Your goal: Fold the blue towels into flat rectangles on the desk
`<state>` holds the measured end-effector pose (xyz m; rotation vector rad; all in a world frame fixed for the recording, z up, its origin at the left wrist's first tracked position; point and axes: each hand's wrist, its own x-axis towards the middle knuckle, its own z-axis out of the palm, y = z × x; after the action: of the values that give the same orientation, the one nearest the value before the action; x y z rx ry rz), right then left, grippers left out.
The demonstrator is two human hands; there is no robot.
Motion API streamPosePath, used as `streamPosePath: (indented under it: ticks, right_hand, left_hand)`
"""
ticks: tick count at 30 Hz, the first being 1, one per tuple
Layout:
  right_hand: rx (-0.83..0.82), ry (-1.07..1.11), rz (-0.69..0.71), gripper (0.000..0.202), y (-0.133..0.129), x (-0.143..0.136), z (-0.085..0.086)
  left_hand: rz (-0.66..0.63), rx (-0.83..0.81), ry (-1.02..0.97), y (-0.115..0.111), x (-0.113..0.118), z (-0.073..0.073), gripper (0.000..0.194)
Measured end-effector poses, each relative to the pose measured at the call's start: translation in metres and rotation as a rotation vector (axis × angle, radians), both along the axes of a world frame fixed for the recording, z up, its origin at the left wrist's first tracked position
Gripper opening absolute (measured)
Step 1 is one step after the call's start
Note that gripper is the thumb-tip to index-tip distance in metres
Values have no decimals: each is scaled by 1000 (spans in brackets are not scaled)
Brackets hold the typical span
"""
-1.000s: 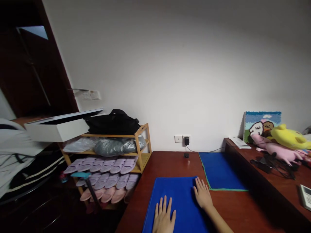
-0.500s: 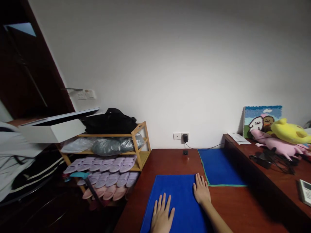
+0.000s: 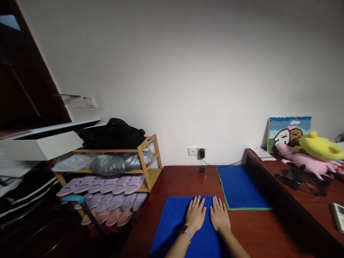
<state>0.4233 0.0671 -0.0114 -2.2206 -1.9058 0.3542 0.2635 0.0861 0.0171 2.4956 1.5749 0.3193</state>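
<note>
A plain blue cloth (image 3: pixel 172 222) lies spread flat on the reddish-brown desk (image 3: pixel 185 179). My left hand (image 3: pixel 196 215), with a watch (image 3: pixel 185 230) on its wrist, rests palm down near the cloth's far edge, fingers stretched out. Beside it, a small gap apart, my right hand (image 3: pixel 219 215) lies flat at the far right corner of the cloth, its fingers also extended. Neither hand holds anything. Just beyond the right hand, a second blue cloth (image 3: pixel 242 186) with a green border lies on the desk.
A wooden rack (image 3: pixel 150 161) with rows of slippers (image 3: pixel 115 202) and a black bag (image 3: pixel 115 134) stands left of the desk. A raised ledge at right bears a pink plush toy (image 3: pixel 303 159), a yellow plush toy (image 3: pixel 319 145) and tangled cables (image 3: pixel 309 181). A charger (image 3: pixel 202 153) sits in the wall socket.
My left hand has slid forward and right across the cloth, to beside the right hand, and its watch now shows. My right hand stays nearly in place. The view has turned slightly right.
</note>
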Motion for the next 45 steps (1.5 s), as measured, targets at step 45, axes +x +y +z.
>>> streamPosePath:
  ticks: [45]
  right_hand:
    - [-22,-75,-3,68,-1,-2,-1]
  left_hand:
    - [-87,42,8,-52,-24,-37,62]
